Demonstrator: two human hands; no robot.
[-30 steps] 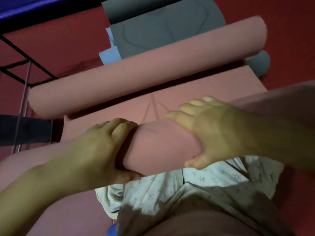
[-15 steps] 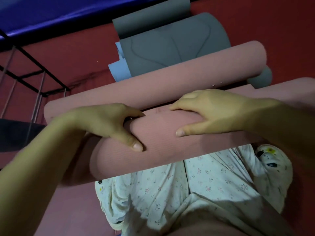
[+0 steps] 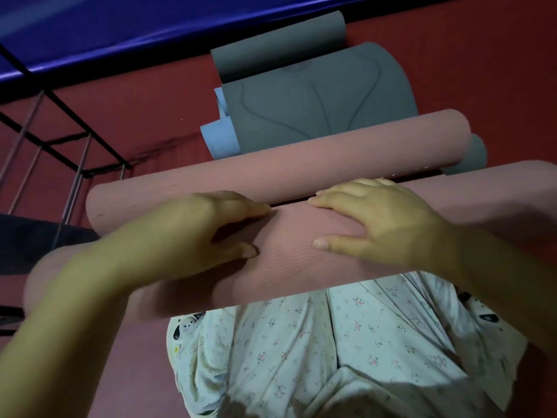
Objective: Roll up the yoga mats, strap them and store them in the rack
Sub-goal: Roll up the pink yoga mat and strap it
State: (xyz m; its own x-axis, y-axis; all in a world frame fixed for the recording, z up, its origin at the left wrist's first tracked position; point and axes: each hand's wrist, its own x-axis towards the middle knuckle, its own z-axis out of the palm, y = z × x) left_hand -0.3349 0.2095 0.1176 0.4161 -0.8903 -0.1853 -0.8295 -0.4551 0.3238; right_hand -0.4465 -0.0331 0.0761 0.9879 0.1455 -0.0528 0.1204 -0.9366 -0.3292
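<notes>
Below me I see my pale floral clothing (image 3: 346, 351), creased over my legs, with a small black-and-white cartoon print (image 3: 185, 324) at its left edge and another at the right. I kneel on a dark red floor (image 3: 482, 55) that spreads out to the far side and shows a faint wrinkle near the left middle. Along the top runs a shiny blue band (image 3: 120, 31) with a dark strip beneath it, and at my left edge lies a dark navy shape (image 3: 27, 236) that I cannot make out.
</notes>
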